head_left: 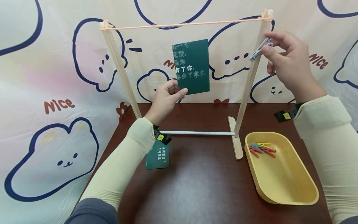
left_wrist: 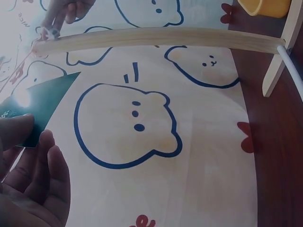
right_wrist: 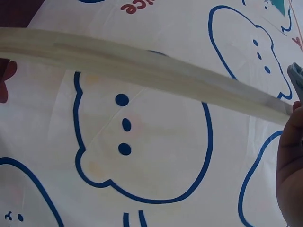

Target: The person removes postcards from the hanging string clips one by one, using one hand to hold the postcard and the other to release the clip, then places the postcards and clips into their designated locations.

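My left hand (head_left: pixel 168 97) pinches a dark green card (head_left: pixel 195 67) with printed white characters by its lower left corner. The card is held up below the orange string (head_left: pixel 179 25) that spans the wooden frame. In the left wrist view, thumb and fingers grip the card (left_wrist: pixel 49 101) at its edge. My right hand (head_left: pixel 291 59) pinches a pale grey clothespin (head_left: pixel 260 49) between thumb and fingers, in front of the frame's right post (head_left: pixel 253 73). Only the end of the clothespin (right_wrist: pixel 296 75) shows at the right border of the right wrist view.
A yellow basin (head_left: pixel 282 174) at the right holds several coloured clothespins (head_left: pixel 263 149). Another green card (head_left: pixel 158 157) lies on the dark table (head_left: pixel 201 183), partly under my left forearm. A white rod (head_left: pixel 198 133) joins the frame's posts low down. A patterned cloth (head_left: pixel 56 74) hangs behind.
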`<control>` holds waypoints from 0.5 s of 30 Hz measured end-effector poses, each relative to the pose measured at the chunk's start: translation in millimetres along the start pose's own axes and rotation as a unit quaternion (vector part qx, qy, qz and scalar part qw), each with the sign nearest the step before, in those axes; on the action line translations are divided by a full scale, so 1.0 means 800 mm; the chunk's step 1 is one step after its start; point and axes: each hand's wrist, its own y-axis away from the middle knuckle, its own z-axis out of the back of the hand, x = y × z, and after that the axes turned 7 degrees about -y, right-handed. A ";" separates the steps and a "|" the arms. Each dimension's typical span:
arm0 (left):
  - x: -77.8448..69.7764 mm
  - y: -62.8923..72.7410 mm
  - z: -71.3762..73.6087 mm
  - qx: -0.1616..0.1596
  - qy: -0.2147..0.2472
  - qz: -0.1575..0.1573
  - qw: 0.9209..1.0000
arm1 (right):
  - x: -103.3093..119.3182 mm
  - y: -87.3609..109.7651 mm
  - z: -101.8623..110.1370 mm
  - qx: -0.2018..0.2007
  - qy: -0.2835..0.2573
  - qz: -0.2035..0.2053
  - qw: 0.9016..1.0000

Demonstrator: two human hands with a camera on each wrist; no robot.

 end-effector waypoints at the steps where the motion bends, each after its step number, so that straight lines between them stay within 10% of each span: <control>1: 0.000 0.001 0.001 0.001 -0.003 0.001 1.000 | -0.002 0.001 0.002 -0.002 -0.002 0.004 1.000; 15: 0.016 0.023 0.018 -0.036 -0.018 -0.012 0.999 | -0.027 0.026 0.022 -0.018 0.007 -0.044 0.999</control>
